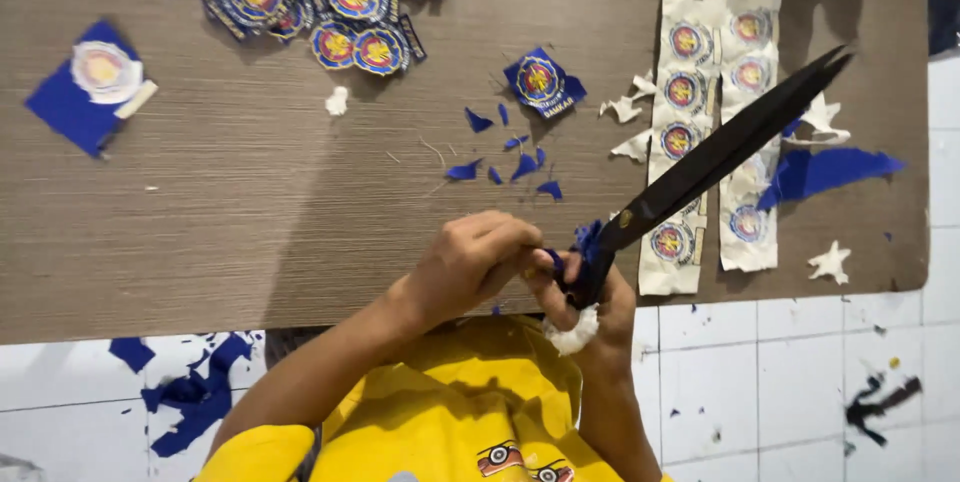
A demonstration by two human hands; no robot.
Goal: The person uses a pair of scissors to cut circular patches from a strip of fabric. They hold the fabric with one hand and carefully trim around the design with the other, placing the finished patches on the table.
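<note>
Here, the right hand (590, 297) is closing around the handles of long black scissors (720, 147), the blades lying shut and pointing toward 2 o'clock over the table (250, 202). The left hand (470, 262) is pinching a small blue patch piece (587, 238) right at the base of the blades — fingers curled tight on it. A wad of white backing (572, 334) is sitting under the right palm.

Behind the blades, at 1 o'clock from the hands, two white strips of round badges (700, 122) are lying side by side. A heap of cut round badges (320, 2) is resting at 11 o'clock, far edge of the table. One loose badge on blue cloth (543, 80) is lying at 12 o'clock, blue scraps (505, 157) scattered just below it. A blue square with a pale badge (90, 82) is lying at 10 o'clock. More blue offcuts (195, 392) are lying on the tiled floor (780, 372) — 8 o'clock.
</note>
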